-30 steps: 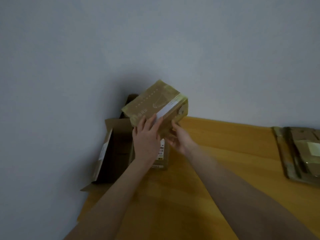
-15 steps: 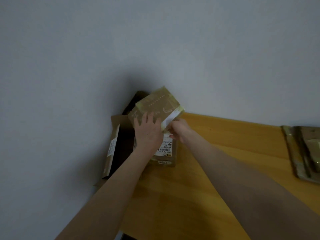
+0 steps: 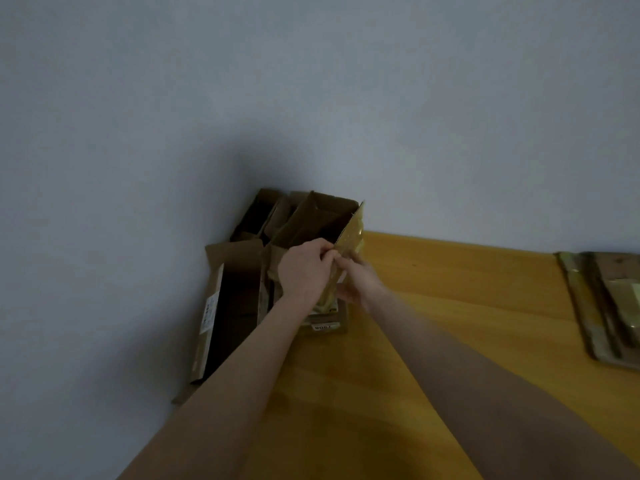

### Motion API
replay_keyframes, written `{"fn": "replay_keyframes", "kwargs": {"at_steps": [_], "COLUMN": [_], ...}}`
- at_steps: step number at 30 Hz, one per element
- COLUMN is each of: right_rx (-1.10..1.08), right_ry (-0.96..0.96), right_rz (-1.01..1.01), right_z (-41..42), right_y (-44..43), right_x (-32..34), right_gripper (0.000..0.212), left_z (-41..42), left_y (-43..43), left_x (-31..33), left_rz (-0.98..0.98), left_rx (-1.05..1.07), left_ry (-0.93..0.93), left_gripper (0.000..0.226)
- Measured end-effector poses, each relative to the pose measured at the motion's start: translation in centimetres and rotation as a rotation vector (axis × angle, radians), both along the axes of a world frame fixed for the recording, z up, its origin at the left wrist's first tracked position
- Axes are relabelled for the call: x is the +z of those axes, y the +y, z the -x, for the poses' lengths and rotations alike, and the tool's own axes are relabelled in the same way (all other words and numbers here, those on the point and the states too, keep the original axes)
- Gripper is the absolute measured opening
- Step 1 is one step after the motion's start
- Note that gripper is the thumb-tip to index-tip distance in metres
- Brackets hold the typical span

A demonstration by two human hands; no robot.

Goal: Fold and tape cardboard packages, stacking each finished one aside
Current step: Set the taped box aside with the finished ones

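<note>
A small brown cardboard box (image 3: 318, 220) stands tipped on a stack at the table's far left corner, its open, dark inside facing me and a yellowish taped face (image 3: 353, 233) on its right. My left hand (image 3: 304, 271) grips the box's near edge with curled fingers. My right hand (image 3: 360, 282) holds the box from the right side, just below the taped face. Under the hands lies a finished labelled package (image 3: 325, 325), mostly hidden by them.
An open larger carton (image 3: 232, 306) with a white label lies against the wall on the left, another open box (image 3: 256, 216) behind it. A pile of flat cardboard (image 3: 602, 306) lies at the right edge of the yellow wooden table (image 3: 450, 289).
The box has come down onto the stack and turned, so its open inside now faces me instead of its printed taped face. Both hands stayed on it.
</note>
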State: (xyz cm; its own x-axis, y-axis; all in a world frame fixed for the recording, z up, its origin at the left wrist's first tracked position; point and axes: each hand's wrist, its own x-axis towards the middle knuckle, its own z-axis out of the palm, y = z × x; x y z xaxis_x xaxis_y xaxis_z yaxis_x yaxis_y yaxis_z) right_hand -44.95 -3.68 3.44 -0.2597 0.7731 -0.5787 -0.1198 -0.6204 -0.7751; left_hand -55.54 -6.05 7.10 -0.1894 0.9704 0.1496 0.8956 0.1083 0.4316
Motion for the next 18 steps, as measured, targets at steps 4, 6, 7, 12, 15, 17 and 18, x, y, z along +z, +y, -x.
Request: {"fn": "replay_keyframes", "kwargs": {"at_steps": [4, 6, 7, 12, 15, 17, 18], "right_rx": [-0.070, -0.102, -0.109, -0.065, -0.093, -0.081, -0.048], "right_ry": [0.155, 0.139, 0.082, -0.033, -0.138, -0.360, -0.465], "right_rz": [-0.037, -0.033, -0.030, 0.019, 0.016, -0.070, -0.116], "right_z": [-0.2, -1.2, -1.8, -4.1, -3.7, -3.9, -4.4], "right_y": [2.8, 3.2, 3.3, 2.5, 1.9, 1.7, 1.7], "right_x": [0.9, 1.2, 1.0, -1.3, -2.0, -2.4, -2.5], "right_gripper": [0.049, 0.047, 0.046, 0.070, 0.067, 0.058, 0.054], "left_z": [-0.5, 0.0, 0.5, 2.7, 1.3, -0.7, -2.0], "left_y": [3.4, 3.9, 3.8, 1.5, 0.9, 1.1, 1.3], "left_x": [-0.2, 0.2, 0.3, -0.6, -0.6, -0.3, 0.0], "left_rz": [0.070, 0.011, -0.050, -0.143, -0.207, -0.240, -0.245], "left_rx": [-0.108, -0.095, -0.054, 0.057, -0.014, -0.106, -0.164], "left_ry": [0.059, 0.094, 0.081, 0.070, 0.129, 0.189, 0.229], "left_gripper": [0.038, 0.046, 0.049, 0.064, 0.057, 0.049, 0.047]}}
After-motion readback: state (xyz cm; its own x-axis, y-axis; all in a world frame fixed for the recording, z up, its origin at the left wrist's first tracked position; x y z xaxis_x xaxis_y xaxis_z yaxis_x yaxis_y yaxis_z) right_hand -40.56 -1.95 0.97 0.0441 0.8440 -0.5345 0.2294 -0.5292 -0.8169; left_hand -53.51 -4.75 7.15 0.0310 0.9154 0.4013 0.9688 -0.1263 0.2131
